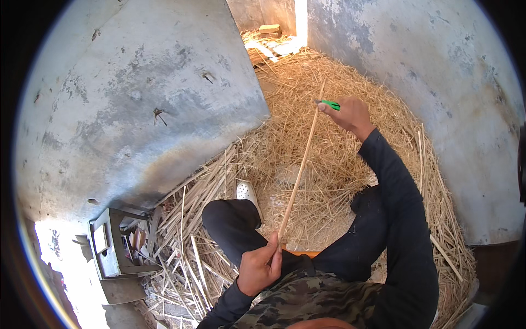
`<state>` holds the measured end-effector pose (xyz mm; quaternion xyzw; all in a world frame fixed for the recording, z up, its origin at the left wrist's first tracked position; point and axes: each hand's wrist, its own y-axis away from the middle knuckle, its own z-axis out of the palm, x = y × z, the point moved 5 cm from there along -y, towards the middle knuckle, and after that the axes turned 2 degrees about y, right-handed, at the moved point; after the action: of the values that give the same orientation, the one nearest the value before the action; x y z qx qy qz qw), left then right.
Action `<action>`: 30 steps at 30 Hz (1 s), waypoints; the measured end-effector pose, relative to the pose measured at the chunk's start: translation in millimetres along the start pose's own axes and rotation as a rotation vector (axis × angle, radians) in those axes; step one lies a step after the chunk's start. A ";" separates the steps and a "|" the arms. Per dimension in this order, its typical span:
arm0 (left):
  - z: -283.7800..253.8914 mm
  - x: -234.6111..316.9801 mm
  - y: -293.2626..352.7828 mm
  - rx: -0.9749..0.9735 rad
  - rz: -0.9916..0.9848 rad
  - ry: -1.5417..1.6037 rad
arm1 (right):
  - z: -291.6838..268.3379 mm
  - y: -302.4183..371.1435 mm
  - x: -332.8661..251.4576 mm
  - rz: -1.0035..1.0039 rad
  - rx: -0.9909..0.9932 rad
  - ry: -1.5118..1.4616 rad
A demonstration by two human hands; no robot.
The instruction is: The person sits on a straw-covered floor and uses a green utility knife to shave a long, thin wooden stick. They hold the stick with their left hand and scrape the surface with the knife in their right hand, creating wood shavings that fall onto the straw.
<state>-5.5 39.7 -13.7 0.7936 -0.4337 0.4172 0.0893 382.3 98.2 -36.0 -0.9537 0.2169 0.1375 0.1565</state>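
A long, thin strip of pale wood or bamboo (302, 164) slants up and away from my lap toward the far straw. Its near end is gripped by my left hand (260, 265), the thumb pressed along it. Farther out, my right hand (350, 114) is closed round the green handle of a small knife (331, 104), with the arm stretched forward. The knife's dark tip meets the strip near its far end. Whether the blade cuts into the strip is too small to tell.
Straw and shavings (307, 137) cover the floor. Split strips (192, 241) are heaped at the left, beside a wooden box-like stand (118, 241) holding odds and ends. Weathered walls (137, 98) rise on both sides. A white clog (246, 192) shows by my left knee; a brick (269, 29) lies far back.
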 end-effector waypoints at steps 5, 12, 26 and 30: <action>-0.1 -6.7 -4.9 0.054 -0.076 0.015 | 16.3 45.9 -67.6 -0.366 0.050 -0.107; -0.3 3.6 16.5 -0.012 -0.117 0.236 | -15.7 -16.2 28.9 -0.092 0.169 0.120; 36.5 -39.8 23.6 -0.090 -0.489 0.630 | 14.6 -31.3 141.9 0.347 0.087 -0.332; 59.3 -37.8 -18.2 -0.025 -0.417 0.840 | 0.9 -0.1 27.9 0.151 -0.107 -1.059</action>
<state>32.7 44.0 -75.4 0.6251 -0.1963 0.6701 0.3488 406.4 88.3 -46.0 -0.7422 0.1690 0.6215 0.1852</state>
